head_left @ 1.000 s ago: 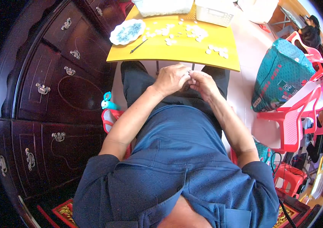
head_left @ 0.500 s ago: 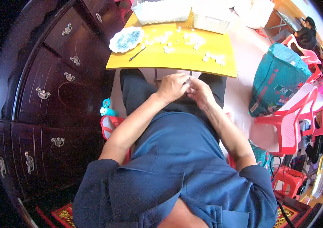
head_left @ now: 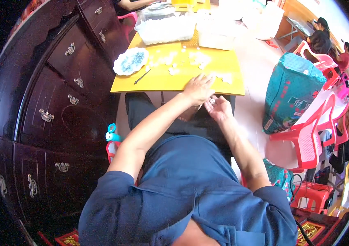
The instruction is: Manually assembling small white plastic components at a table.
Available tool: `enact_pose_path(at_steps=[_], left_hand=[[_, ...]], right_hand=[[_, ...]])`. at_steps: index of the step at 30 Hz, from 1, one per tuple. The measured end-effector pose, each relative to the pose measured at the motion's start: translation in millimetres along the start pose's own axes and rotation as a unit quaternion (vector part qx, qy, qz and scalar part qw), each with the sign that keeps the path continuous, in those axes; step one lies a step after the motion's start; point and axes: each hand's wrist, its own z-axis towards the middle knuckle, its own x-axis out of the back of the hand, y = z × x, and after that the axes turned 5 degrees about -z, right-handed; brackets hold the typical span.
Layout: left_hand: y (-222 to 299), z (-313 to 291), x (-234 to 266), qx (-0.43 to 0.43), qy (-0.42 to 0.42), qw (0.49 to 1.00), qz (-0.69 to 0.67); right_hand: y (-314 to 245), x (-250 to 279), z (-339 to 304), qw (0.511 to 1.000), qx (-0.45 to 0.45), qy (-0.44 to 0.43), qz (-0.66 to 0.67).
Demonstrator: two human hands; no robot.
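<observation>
My left hand (head_left: 199, 88) lies palm down over the front edge of the yellow table (head_left: 158, 84), its fingers stretched out toward small white pieces (head_left: 225, 78) near the right corner. Just below that edge, my right hand (head_left: 220, 110) is turned palm up, fingers slightly curled, with a small white piece (head_left: 212, 101) resting at them. More white pieces are scattered over the tabletop; glare blurs their exact kind. Left of them are a scalloped white dish (head_left: 119, 65) with bluish bits and a thin dark pointed tool (head_left: 143, 76).
A clear tub of white pieces (head_left: 166, 30) and a white basket (head_left: 215, 39) stand at the table's back. Dark drawers (head_left: 59, 102) line my left. To the right are a teal sack (head_left: 291, 92) and red plastic chairs (head_left: 305, 141). Other people sit farther off.
My hands were together over my lap. They have separated: the left has reached forward onto the table, and the right has turned palm up below its edge. The view has shifted slightly.
</observation>
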Motion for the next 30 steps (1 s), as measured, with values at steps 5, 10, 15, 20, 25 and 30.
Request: enact_pose_path(at_steps=[5, 10, 15, 20, 25, 30], left_hand=[[14.2, -10.8, 5.2, -0.02, -0.045, 0.999, -0.001], [38.6, -9.2, 12.5, -0.118, -0.047, 0.985, -0.114], [2.9, 30.5, 3.9, -0.056, -0.041, 0.997, -0.03], [-4.1, 42.6, -16.0, -0.015, -0.106, 0.994, -0.024], [-3.8, 34.5, -14.0, -0.022, -0.088, 0.996, -0.023], [18.4, -5.2, -0.2, -0.075, -0.038, 0.995, -0.057]], right_hand=[[-5.9, 2.1, 4.6, 0.999, 0.013, -0.009, 0.034], [-19.8, 34.2, 34.8, 0.992, 0.015, -0.062, 0.113], [-15.2, 10.7, 14.9, 0.996, -0.002, -0.031, 0.082], [-13.1, 4.0, 7.6, 0.996, -0.005, -0.014, 0.083], [-15.8, 6.7, 13.5, 0.995, -0.019, -0.015, 0.093], [-14.3, 3.5, 13.6, 0.992, 0.0, -0.026, 0.123]])
